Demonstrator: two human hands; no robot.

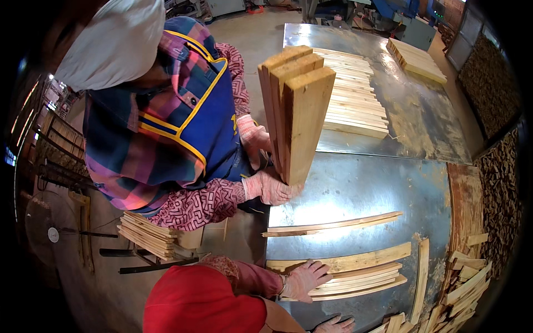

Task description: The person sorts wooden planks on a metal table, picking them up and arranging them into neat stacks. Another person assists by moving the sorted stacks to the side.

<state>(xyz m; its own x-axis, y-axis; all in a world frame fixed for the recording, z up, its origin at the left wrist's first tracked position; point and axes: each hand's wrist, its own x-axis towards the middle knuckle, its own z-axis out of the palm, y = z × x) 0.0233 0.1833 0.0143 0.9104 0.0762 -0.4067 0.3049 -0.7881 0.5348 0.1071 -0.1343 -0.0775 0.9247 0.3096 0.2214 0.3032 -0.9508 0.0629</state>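
Boards (307, 125), at least three, stand on end in a bundle over the left edge of a metal-topped table (369, 186) in the head view. A co-worker in a plaid shirt (141, 136) and blue apron holds them; the lower hand (272, 188) wraps the base, fingers together, seemingly to keep the bundle upright. The other hand (255, 143) is partly hidden behind the wood, so its grip cannot be told.

Nearer, a co-worker in a red head covering (202, 302) lays one hand (305, 280) flat, fingers apart, on a wide board (369, 257) and stacked strips (366, 279) by the near edge, apparently steadying them. A second hand (335, 324), seemingly the same worker's, is cut off below, its contact unclear. The wearer's own hands are not visible, so their fingers cannot be told.

Two thin strips (338, 224) lie crosswise, reaching the left edge; another strip (421, 280) lies lengthwise towards the right edge. Beyond the table's seam are a row of strips (352, 94) and, at the far right corner, a block of strips (416, 58).

The metal is glossy, with dusty tan patches. Around it: offcuts (458, 288), stacked wood (499, 183), a fan (53, 234) and machinery (416, 30).
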